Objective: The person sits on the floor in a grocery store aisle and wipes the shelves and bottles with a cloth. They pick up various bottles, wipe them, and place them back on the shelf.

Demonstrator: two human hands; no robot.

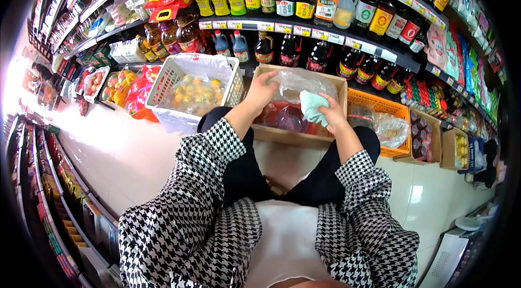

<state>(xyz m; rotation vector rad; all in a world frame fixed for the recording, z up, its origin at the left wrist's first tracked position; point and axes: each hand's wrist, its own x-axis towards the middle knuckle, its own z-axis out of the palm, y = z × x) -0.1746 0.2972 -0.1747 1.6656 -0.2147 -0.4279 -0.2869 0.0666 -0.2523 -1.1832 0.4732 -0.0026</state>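
Before my knees stands a cardboard box (285,133) with a clear plastic bag (307,82) bunched at its back and a purplish clear plastic container (292,119) among red wrapping lower down. My left hand (262,91) is over the box's left part, fingers apart, at the edge of the clear bag; whether it touches the plastic I cannot tell. In my right hand (334,115) is a folded pale green cloth (313,107), held over the box's right half.
Left of the box is a white plastic basket (158,84) with bagged yellow-orange goods (195,94). An orange crate (401,115) and a carton of dark-lidded jars (421,133) stand to the right. Sauce-bottle shelves (260,25) rise behind; another shelf row (61,206) runs at left.
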